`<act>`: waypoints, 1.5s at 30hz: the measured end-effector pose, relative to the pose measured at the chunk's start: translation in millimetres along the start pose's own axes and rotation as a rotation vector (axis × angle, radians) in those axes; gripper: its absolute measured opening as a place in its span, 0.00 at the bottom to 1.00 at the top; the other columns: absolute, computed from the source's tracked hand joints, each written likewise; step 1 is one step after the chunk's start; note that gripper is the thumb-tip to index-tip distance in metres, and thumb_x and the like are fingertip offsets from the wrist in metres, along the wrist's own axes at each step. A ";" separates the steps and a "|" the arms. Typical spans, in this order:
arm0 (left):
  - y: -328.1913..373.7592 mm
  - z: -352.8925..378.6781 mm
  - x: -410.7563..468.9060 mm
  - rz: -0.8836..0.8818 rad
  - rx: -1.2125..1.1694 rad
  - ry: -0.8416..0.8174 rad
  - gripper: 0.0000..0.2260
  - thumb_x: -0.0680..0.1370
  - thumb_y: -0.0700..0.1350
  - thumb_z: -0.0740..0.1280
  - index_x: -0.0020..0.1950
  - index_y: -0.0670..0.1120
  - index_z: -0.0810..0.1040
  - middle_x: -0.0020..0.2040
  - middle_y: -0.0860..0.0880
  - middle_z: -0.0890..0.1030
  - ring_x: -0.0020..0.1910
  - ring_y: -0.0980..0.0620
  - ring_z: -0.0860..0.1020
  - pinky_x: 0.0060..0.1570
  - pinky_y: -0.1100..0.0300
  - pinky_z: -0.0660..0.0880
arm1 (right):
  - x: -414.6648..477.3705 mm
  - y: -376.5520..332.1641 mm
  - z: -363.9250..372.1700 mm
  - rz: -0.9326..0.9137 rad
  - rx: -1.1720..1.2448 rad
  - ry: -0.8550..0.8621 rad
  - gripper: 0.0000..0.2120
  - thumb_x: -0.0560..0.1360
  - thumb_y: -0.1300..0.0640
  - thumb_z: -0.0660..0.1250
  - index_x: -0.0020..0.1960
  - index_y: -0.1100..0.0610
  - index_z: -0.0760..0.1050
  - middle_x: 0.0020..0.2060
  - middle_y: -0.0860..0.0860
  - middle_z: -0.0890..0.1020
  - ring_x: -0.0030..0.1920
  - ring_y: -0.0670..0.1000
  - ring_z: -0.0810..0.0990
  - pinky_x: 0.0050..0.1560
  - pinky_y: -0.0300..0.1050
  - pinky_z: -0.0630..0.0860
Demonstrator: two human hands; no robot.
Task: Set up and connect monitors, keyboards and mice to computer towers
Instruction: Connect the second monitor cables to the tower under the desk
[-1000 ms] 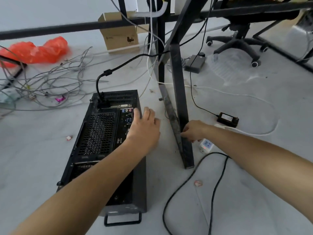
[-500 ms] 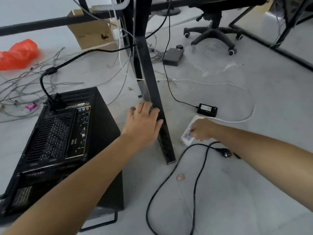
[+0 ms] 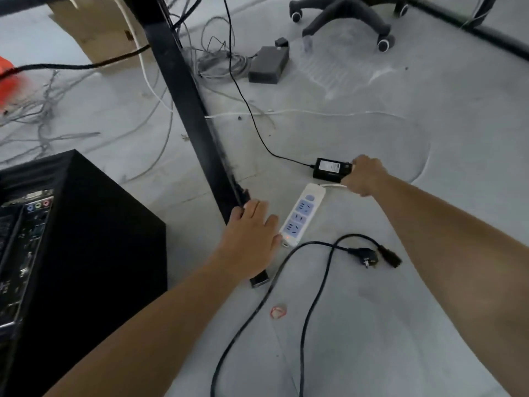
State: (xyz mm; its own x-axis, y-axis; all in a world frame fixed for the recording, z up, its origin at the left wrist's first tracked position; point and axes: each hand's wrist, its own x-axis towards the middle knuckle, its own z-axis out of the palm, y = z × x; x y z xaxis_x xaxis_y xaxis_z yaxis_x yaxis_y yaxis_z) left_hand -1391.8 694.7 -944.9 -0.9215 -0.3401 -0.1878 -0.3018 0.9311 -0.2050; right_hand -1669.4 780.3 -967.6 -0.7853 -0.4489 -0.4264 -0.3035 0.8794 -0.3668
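A black computer tower (image 3: 86,239) lies on the floor at the left, its rear ports facing up. My left hand (image 3: 249,236) rests with straight fingers on the foot of the black desk leg (image 3: 197,121). A white power strip (image 3: 300,216) with blue sockets lies just right of that hand. My right hand (image 3: 363,179) grips the white cable end of the strip, right beside a black power adapter (image 3: 330,169). A loose black power cord lies on the floor, its plug (image 3: 369,256) near my right forearm.
Grey cables (image 3: 43,116) tangle on the floor at the left by an orange bag (image 3: 7,81). A dark box (image 3: 269,64) with coiled wires and an office chair base (image 3: 343,18) stand further back. A cardboard box (image 3: 97,32) sits behind the desk leg.
The view swung right, away from the tower. My left hand slid from the tower to the desk leg's foot. My right hand pulled the power strip out and moved up to its cable end.
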 end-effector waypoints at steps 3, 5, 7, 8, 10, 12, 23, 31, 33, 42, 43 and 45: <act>-2.9 7.5 15.1 -0.016 -0.008 -0.011 0.30 0.77 0.57 0.41 0.62 0.46 0.76 0.68 0.43 0.72 0.67 0.41 0.69 0.57 0.45 0.67 | 22.0 1.2 10.0 -0.018 0.124 0.036 0.36 0.74 0.58 0.69 0.78 0.57 0.58 0.72 0.60 0.64 0.67 0.63 0.72 0.65 0.53 0.73; -4.8 13.7 20.8 -0.010 -0.008 0.018 0.27 0.78 0.56 0.44 0.58 0.46 0.79 0.66 0.43 0.75 0.63 0.41 0.73 0.54 0.46 0.68 | 33.2 1.6 17.4 -0.032 0.174 0.040 0.37 0.74 0.60 0.68 0.79 0.57 0.57 0.73 0.59 0.62 0.70 0.63 0.69 0.68 0.53 0.70; -7.5 18.9 24.0 -0.014 -0.005 0.048 0.23 0.78 0.55 0.49 0.54 0.46 0.80 0.62 0.43 0.78 0.59 0.42 0.75 0.52 0.47 0.68 | 43.8 5.0 24.6 -0.051 0.149 0.031 0.36 0.73 0.60 0.67 0.79 0.58 0.58 0.73 0.59 0.64 0.70 0.63 0.69 0.69 0.53 0.69; -8.5 22.0 26.7 -0.012 -0.004 0.057 0.22 0.78 0.55 0.50 0.52 0.45 0.80 0.60 0.43 0.78 0.58 0.42 0.75 0.51 0.47 0.67 | 49.5 7.9 27.3 -0.065 0.133 0.022 0.36 0.73 0.60 0.67 0.79 0.58 0.58 0.72 0.59 0.66 0.70 0.64 0.70 0.69 0.53 0.70; -9.7 24.3 26.9 -0.013 -0.004 0.053 0.21 0.78 0.55 0.51 0.51 0.45 0.80 0.59 0.43 0.78 0.57 0.42 0.75 0.51 0.48 0.66 | 56.6 12.7 31.1 -0.086 0.108 0.010 0.36 0.73 0.61 0.67 0.79 0.56 0.58 0.71 0.59 0.68 0.69 0.63 0.71 0.67 0.53 0.70; -7.5 25.2 22.6 -0.007 0.009 0.051 0.20 0.79 0.55 0.52 0.52 0.46 0.80 0.60 0.43 0.77 0.57 0.42 0.75 0.51 0.48 0.65 | 58.5 17.7 33.0 -0.112 0.070 0.028 0.36 0.73 0.61 0.68 0.78 0.55 0.59 0.70 0.59 0.69 0.68 0.62 0.72 0.66 0.53 0.71; 14.1 37.4 46.2 -0.094 -0.183 -0.047 0.19 0.83 0.56 0.52 0.68 0.48 0.70 0.70 0.46 0.68 0.67 0.45 0.67 0.63 0.49 0.67 | 30.5 20.6 -13.5 -0.386 -0.080 0.190 0.25 0.62 0.39 0.74 0.55 0.50 0.80 0.51 0.51 0.74 0.47 0.55 0.76 0.50 0.46 0.75; 44.6 64.3 48.1 -0.096 -0.418 -0.223 0.21 0.83 0.61 0.50 0.73 0.54 0.62 0.67 0.42 0.69 0.63 0.43 0.68 0.63 0.49 0.67 | 1.2 16.8 -38.7 -0.410 0.531 0.238 0.21 0.69 0.46 0.76 0.59 0.48 0.75 0.50 0.44 0.80 0.48 0.43 0.80 0.53 0.42 0.75; 48.0 65.0 48.5 -0.093 -0.419 -0.220 0.21 0.83 0.60 0.51 0.74 0.54 0.62 0.66 0.41 0.70 0.62 0.42 0.68 0.64 0.49 0.67 | -5.2 18.7 -37.2 -0.371 0.753 0.239 0.28 0.66 0.41 0.76 0.62 0.45 0.72 0.52 0.46 0.81 0.51 0.45 0.82 0.59 0.48 0.79; 61.0 68.5 43.5 -0.123 -0.349 -0.248 0.25 0.83 0.62 0.48 0.79 0.55 0.55 0.66 0.40 0.68 0.63 0.41 0.67 0.66 0.47 0.64 | -30.7 -10.9 -46.7 -0.626 0.797 0.488 0.16 0.79 0.41 0.61 0.61 0.49 0.70 0.53 0.53 0.81 0.47 0.57 0.84 0.49 0.39 0.79; 61.6 69.0 42.8 -0.122 -0.343 -0.250 0.26 0.83 0.62 0.47 0.80 0.55 0.54 0.66 0.40 0.68 0.63 0.41 0.67 0.66 0.46 0.63 | -29.1 -5.6 -38.1 -0.690 0.533 0.449 0.19 0.78 0.40 0.61 0.65 0.49 0.70 0.54 0.53 0.81 0.50 0.54 0.82 0.52 0.36 0.75; 63.1 69.7 40.9 -0.117 -0.334 -0.258 0.26 0.83 0.62 0.47 0.80 0.55 0.52 0.66 0.39 0.68 0.63 0.41 0.66 0.68 0.45 0.61 | -23.6 4.4 -22.0 -0.733 0.101 0.225 0.25 0.78 0.39 0.63 0.71 0.48 0.66 0.59 0.53 0.76 0.54 0.54 0.78 0.57 0.43 0.73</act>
State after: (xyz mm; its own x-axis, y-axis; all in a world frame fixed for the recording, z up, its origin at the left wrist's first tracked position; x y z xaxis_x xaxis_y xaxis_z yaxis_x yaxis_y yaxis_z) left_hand -1431.5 730.3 -1032.5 -0.7975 -0.4286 -0.4246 -0.5027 0.8612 0.0749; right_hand -1664.1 798.2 -941.0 -0.4968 -0.8583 0.1287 -0.7458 0.3463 -0.5691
